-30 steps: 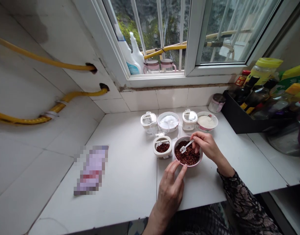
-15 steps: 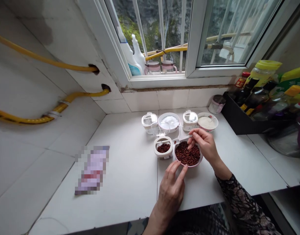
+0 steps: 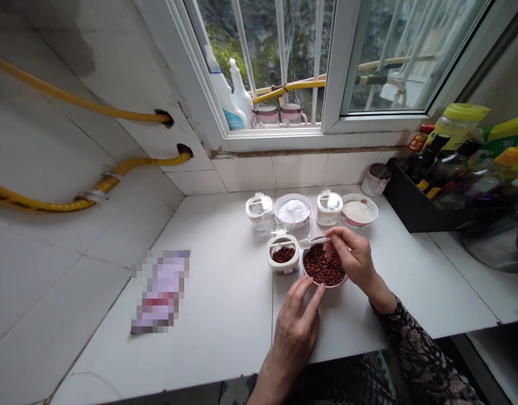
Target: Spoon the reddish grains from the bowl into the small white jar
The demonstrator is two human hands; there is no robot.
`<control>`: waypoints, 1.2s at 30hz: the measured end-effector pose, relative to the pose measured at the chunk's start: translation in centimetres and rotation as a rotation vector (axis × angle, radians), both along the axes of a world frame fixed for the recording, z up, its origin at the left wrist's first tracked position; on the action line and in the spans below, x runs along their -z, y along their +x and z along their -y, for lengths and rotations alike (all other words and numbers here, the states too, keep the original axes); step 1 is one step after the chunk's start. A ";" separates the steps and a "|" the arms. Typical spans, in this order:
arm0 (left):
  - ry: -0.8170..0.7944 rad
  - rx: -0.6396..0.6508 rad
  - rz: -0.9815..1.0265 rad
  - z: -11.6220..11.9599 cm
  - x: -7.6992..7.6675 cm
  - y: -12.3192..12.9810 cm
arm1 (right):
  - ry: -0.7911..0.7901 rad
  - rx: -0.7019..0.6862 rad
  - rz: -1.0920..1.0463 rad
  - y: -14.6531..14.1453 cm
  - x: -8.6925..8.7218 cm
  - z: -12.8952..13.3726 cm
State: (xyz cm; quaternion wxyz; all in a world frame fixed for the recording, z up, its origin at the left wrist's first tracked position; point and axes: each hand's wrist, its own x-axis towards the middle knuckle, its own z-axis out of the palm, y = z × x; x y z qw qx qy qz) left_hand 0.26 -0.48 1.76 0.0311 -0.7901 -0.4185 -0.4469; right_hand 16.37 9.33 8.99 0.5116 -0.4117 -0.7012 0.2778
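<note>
A pink-rimmed bowl [image 3: 326, 287] holds dark reddish-brown dried grains that look like peppercorns [image 3: 324, 265]. My left hand [image 3: 298, 320] has its fingertips and thumb on the near rim of this bowl, gripping it lightly. Above the bowl's far side, my right hand [image 3: 352, 256] pinches the handle of a small white spoon [image 3: 317, 240], whose scoop end points left toward the jar. Just left of the bowl stands a white-rimmed seasoning jar [image 3: 283, 266], its clear lid [image 3: 280, 222] flipped up, with some of the same grains inside.
Behind are two closed seasoning jars [image 3: 259, 209] [image 3: 329, 208], a bowl of white powder [image 3: 293, 209] and a bowl of pale granules [image 3: 359, 211]. A black bottle box [image 3: 415, 211] stands right; a blurred purple packet [image 3: 161, 292] lies left on the white counter [image 3: 225, 315].
My right hand has dropped slightly with the spoon, and the spoon lies a little lower over the bowl's far rim. My left hand stays at the near rim.
</note>
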 end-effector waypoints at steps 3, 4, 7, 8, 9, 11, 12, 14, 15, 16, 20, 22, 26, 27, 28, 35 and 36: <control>-0.005 0.006 0.001 0.0 0.0 0.0 | -0.136 0.008 0.051 1.0 0.1 -0.7; -0.002 0.007 0.001 0.0 0.0 0.0 | -0.166 0.004 0.091 1.1 0.2 -0.8; -0.001 -0.002 0.001 0.0 0.0 0.0 | -0.228 -0.030 0.165 0.9 0.4 -0.9; -0.004 -0.004 0.000 0.0 0.0 0.0 | -0.246 -0.049 0.164 0.7 0.5 -0.9; -0.007 -0.006 0.000 0.0 0.0 0.0 | -0.261 -0.061 0.151 0.6 0.6 -0.8; -0.008 -0.006 0.001 0.1 0.0 0.0 | -0.295 -0.064 0.103 0.4 0.6 -0.7; -0.009 -0.006 0.000 0.1 0.0 0.0 | -0.313 -0.057 0.073 0.4 0.7 -0.8; -0.010 -0.006 -0.003 0.1 0.0 0.0 | -0.358 -0.042 0.008 0.5 0.7 -0.9; -0.008 -0.004 -0.005 0.1 0.0 0.0 | -0.383 -0.040 -0.024 0.6 0.7 -0.9; -0.008 -0.003 -0.007 0.1 0.0 0.0 | -0.406 -0.042 -0.053 0.8 0.7 -1.0; -0.008 0.004 -0.008 0.0 0.0 0.0 | -0.461 -0.041 -0.138 1.1 0.5 -1.2; -0.011 0.008 -0.004 0.0 0.0 0.0 | -0.479 -0.048 -0.167 1.2 0.4 -1.3; -0.013 0.005 -0.002 0.0 0.0 -0.1 | -0.476 -0.041 -0.146 1.4 0.4 -1.3; -0.014 0.004 -0.003 0.1 0.0 -0.1 | -0.456 -0.032 -0.115 1.3 0.4 -1.3; -0.014 0.004 -0.004 0.1 0.0 -0.1 | -0.433 -0.029 -0.077 1.2 0.5 -1.2; -0.017 0.004 0.001 0.1 0.1 0.0 | -0.406 -0.113 0.013 0.3 0.9 -0.7; -0.017 0.004 0.000 0.1 0.1 0.1 | -0.424 -0.110 -0.009 0.4 0.8 -0.7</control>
